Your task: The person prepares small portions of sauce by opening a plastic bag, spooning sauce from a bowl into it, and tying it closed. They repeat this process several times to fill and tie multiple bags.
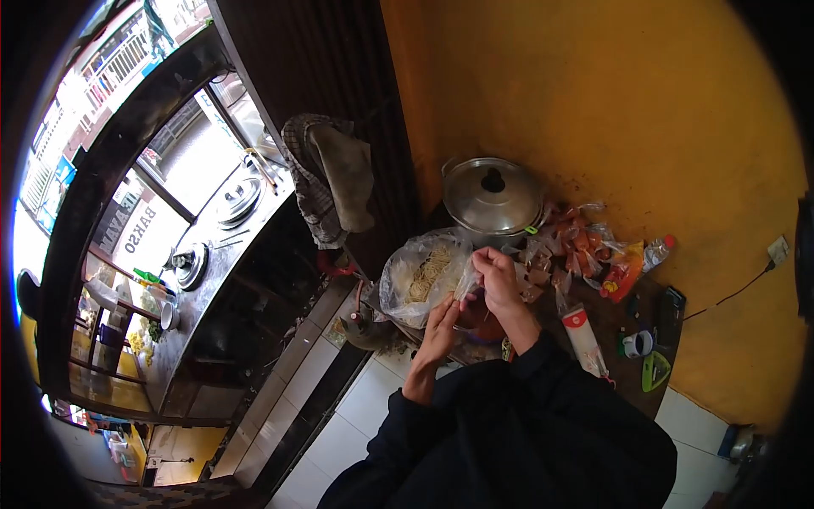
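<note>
A clear plastic bag [392, 287] of pale yellow noodles [431, 276] rests at the left end of the dark table. At its right side, my right hand [500, 282] pinches gathered plastic between thumb and fingers. Just below, my left hand [438, 332] has its fingertips closed on the same strip of plastic. The two hands are close together, and the noodles lie beyond them. Partly hidden behind my right wrist is a reddish-brown bowl or container [482, 324]; its contents cannot be made out.
A lidded metal pot [492, 199] stands against the yellow wall. Several small bags of red sauce [577, 242], a bottle [658, 252], a long white-and-red packet [585, 341], a white cup [638, 343] and a green basket [655, 371] crowd the right side. A gas cylinder [363, 329] stands left.
</note>
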Available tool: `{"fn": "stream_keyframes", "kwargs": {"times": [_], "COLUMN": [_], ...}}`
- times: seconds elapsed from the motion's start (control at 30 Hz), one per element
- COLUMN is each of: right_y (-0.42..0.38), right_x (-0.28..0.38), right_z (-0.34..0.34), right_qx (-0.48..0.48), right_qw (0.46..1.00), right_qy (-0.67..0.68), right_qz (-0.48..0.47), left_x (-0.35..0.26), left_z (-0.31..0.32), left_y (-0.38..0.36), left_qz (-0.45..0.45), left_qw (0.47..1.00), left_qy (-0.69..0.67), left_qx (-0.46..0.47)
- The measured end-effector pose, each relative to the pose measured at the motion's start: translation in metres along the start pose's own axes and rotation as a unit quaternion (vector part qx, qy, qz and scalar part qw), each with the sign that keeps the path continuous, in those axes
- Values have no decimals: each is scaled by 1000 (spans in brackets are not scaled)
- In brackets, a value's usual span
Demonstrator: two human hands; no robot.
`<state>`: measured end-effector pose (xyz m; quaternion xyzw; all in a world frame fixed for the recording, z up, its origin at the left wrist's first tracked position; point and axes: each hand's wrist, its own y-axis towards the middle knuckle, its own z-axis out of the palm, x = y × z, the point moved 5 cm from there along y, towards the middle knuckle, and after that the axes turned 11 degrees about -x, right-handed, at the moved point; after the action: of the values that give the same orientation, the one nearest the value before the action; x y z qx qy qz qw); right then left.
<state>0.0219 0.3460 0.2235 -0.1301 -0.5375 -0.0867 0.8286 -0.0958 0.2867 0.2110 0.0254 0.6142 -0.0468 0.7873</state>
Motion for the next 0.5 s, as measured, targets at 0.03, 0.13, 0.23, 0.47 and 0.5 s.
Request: {"fn": "stream_keyframes", "kwargs": {"times": [0.03, 0.13, 0.23, 0.47, 0.5], "right_y": [2, 5, 7, 1, -20], "right_x": [0, -3, -7, 33, 47], "right_z": [0, 3, 3, 13, 24], "right_qx": [-6, -34, -22, 69, 127], "right_qw": [999, 997, 997, 982, 914], "right_qy": [16, 29, 28, -144, -233], "right_qz": [28, 70, 61, -104, -307], "left_x": [1, 3, -1, 5, 0], "left_z": [0, 5, 9, -30, -39], "left_y": [-3, -9, -12, -8, -8], "left_qz": [-34, -103, -113, -74, -83], "left_qw": [998, 982, 976, 952, 945], "left_qy": [-34, -143, -176, -234, -216], "left_qx": [-38, -69, -63, -183, -232]}}
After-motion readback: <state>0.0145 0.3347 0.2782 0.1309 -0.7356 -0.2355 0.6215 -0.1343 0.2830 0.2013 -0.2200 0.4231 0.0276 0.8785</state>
